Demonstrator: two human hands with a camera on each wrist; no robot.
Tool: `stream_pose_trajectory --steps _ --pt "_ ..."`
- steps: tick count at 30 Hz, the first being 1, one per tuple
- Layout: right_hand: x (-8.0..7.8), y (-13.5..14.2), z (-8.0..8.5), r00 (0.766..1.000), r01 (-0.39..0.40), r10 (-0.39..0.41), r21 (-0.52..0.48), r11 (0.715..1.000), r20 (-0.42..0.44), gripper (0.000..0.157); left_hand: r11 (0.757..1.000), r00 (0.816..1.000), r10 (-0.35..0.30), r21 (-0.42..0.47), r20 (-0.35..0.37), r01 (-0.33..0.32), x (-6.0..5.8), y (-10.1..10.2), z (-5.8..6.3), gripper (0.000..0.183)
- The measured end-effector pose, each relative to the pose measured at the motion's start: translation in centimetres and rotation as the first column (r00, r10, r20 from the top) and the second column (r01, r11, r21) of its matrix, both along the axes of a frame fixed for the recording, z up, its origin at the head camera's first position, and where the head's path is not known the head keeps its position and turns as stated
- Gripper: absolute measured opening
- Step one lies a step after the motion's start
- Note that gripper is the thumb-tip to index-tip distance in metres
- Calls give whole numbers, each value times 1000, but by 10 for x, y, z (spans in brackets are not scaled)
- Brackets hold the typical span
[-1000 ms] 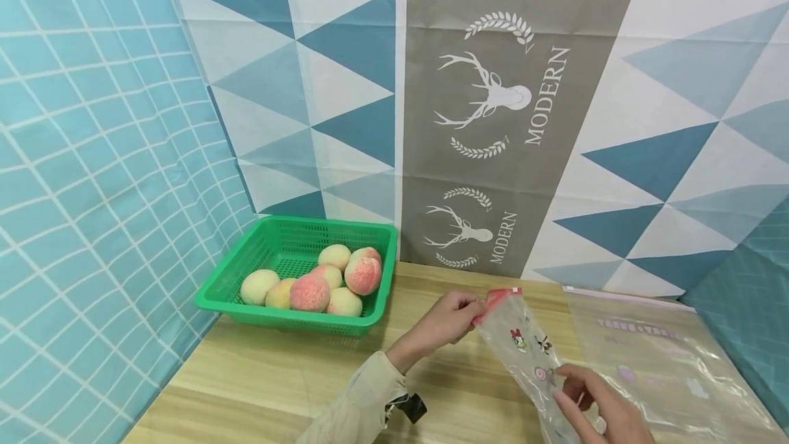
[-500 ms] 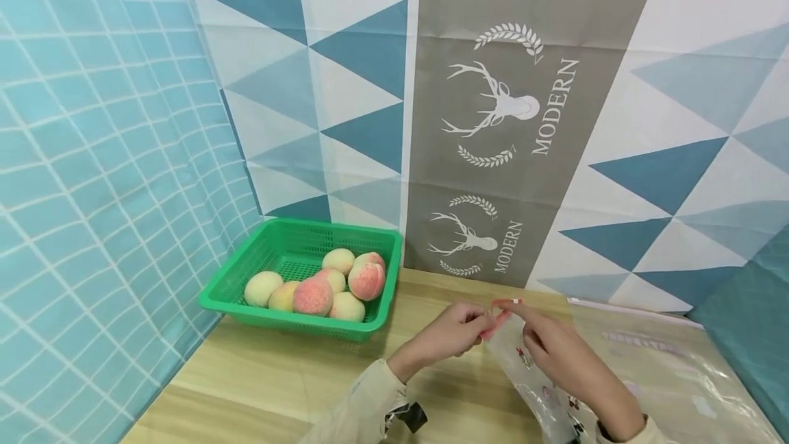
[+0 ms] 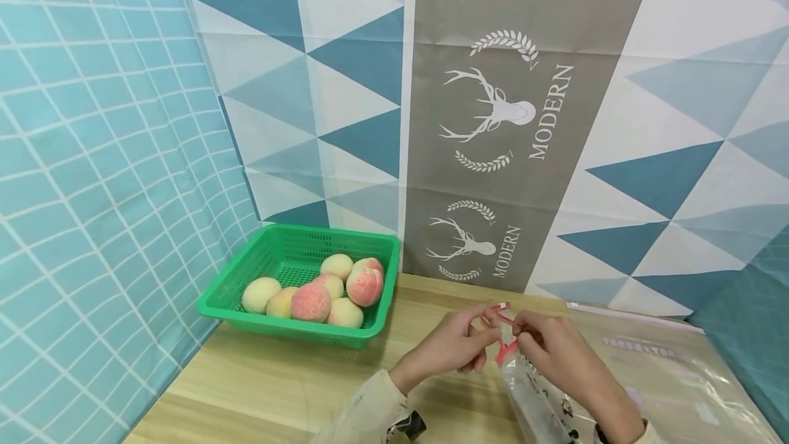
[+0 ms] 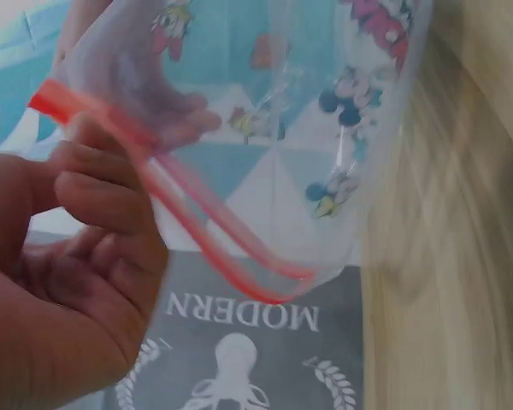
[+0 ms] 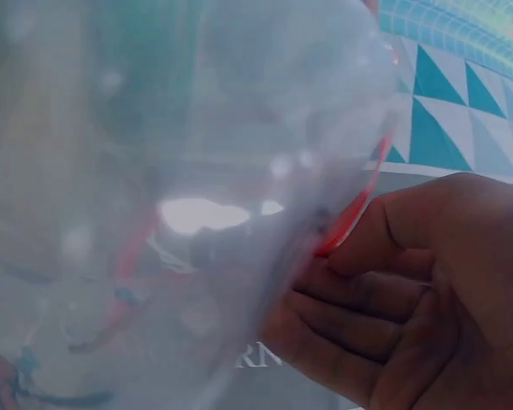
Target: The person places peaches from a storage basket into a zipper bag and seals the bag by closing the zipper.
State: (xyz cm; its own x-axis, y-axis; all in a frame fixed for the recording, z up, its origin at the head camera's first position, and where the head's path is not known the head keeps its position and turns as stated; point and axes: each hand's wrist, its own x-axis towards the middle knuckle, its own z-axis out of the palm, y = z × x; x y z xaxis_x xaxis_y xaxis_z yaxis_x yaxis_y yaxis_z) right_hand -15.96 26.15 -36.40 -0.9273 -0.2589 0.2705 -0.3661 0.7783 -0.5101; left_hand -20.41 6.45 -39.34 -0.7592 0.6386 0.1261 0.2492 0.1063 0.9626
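Observation:
A clear zip bag (image 3: 524, 396) printed with small cartoon figures hangs slanted between both hands, its red zip strip (image 4: 197, 242) uppermost. My left hand (image 3: 459, 342) pinches one side of the red strip. On the opposite side, my right hand (image 3: 557, 351) pinches the strip between thumb and forefinger, its other fingers curled below, as the right wrist view shows. The two red edges stand apart in the left wrist view, with a gap between them. Clear film (image 5: 111, 171) fills much of the right wrist view.
A green plastic basket (image 3: 277, 325) with several peaches (image 3: 311, 302) stands at the left against the patterned back wall. A larger clear zip bag (image 3: 666, 362) lies flat on the wooden table (image 3: 259, 389) at the right. A black strap (image 3: 411, 423) is at my left sleeve.
My right hand has risen from the bag's lower part to its red strip and taken hold there. The strip's two edges have come apart. The left hand stays at the strip.

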Motion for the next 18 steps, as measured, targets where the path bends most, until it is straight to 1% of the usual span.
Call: stream_pose_trajectory --steps 2,3,5,7,10,13,15,16,18 --pt "3 1 4 1000 4 -4 -9 1000 -13 20 997 1000 -28 71 11 27 3 1 3 13" --pt "4 2 5 1000 3 -3 -12 1000 -23 19 995 999 -50 91 1 50 5 1 5 14" --pt "5 4 8 999 2 -3 -19 1000 -45 18 989 995 -100 102 -29 102 8 2 8 17" --pt "4 6 11 998 11 -13 -26 1000 -58 16 986 988 -137 91 -64 143 10 2 11 23" --pt "4 10 14 996 43 -46 -35 998 -76 15 986 983 -149 58 -109 156 12 3 14 34" --pt "4 15 15 991 55 -57 -21 998 -117 14 987 980 -142 50 -140 150 14 3 17 35" --pt "4 18 15 987 50 -50 -6 999 -152 14 985 975 -152 51 -162 162 16 3 18 35" --pt "4 20 15 985 50 -49 -2 999 -168 14 985 971 -156 46 -183 167 17 2 19 35" --pt "4 22 14 982 41 -41 -4 999 -184 14 983 954 -171 22 -245 182 20 1 21 35"
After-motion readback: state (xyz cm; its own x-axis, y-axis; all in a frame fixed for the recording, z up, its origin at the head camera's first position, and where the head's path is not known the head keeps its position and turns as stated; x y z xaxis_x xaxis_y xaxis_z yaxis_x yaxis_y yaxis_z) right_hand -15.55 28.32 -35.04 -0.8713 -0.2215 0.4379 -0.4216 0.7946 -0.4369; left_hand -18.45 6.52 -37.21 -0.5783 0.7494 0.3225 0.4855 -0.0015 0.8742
